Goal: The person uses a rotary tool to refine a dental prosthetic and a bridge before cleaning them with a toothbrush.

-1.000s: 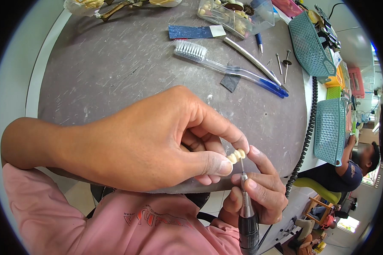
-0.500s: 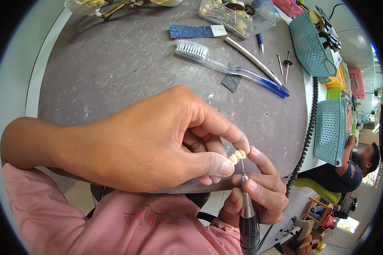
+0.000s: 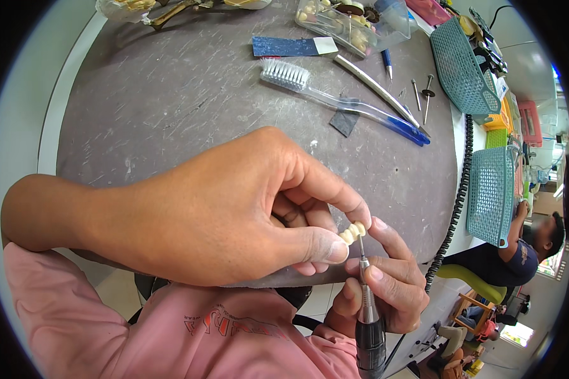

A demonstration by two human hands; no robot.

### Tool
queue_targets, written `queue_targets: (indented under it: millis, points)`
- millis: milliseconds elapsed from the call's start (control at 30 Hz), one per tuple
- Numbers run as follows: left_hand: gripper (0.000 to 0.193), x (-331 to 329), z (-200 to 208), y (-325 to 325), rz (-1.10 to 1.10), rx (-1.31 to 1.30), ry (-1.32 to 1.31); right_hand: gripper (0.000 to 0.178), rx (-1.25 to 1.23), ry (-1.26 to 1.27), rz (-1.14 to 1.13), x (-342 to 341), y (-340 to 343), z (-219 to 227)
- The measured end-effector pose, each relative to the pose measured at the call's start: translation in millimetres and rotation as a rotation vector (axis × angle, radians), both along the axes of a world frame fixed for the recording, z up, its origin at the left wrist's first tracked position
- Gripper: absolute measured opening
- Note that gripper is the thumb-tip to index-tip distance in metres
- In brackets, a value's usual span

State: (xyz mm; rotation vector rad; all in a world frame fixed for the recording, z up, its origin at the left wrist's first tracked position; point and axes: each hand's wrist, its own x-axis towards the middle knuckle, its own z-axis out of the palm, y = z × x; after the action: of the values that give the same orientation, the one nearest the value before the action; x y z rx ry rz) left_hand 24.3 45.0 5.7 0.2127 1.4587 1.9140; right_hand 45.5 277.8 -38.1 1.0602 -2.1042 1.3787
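Between thumb and forefinger, my left hand (image 3: 234, 208) pinches a small cream dental bridge (image 3: 353, 234) of a few joined teeth. My right hand (image 3: 395, 284) is closed round a rotary handpiece (image 3: 368, 316) with a silver front and black body, held nearly upright. Its thin bur (image 3: 361, 246) points up and meets, or almost meets, the near side of the bridge. The tip of a right finger rests close beside the bridge and the left forefinger. Both hands are over the near edge of the grey worktop (image 3: 171, 120).
Beyond my hands lie a toothbrush (image 3: 360, 110), a metal knife-like tool (image 3: 379, 88), a blue strip (image 3: 284, 46) and two loose burs (image 3: 427, 95). A clear box (image 3: 341, 28) stands behind. Along the right run a coiled black cord (image 3: 459, 202) and teal baskets (image 3: 490, 192); a person (image 3: 518, 252) sits beyond.
Almost nothing differs. The handpiece and its bur have shifted very slightly against the bridge; both hands stay in place.
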Motion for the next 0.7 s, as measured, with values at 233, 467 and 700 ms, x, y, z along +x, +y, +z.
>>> queue_targets:
  millis: [233,467,700]
  points:
    - [0.04,-0.5,1.6,-0.3,-0.004,-0.003,-0.014,0.036,0.029,-0.011,0.045,-1.6,2.0,2.5]
    - [0.039,-0.1,2.7,0.6,0.005,0.002,-0.022,0.035,0.016,-0.002,0.021,-1.0,2.2,1.8]
    - [0.04,-0.7,1.1,0.2,-0.002,-0.003,0.003,0.036,0.016,0.009,0.025,-1.8,1.6,0.9]
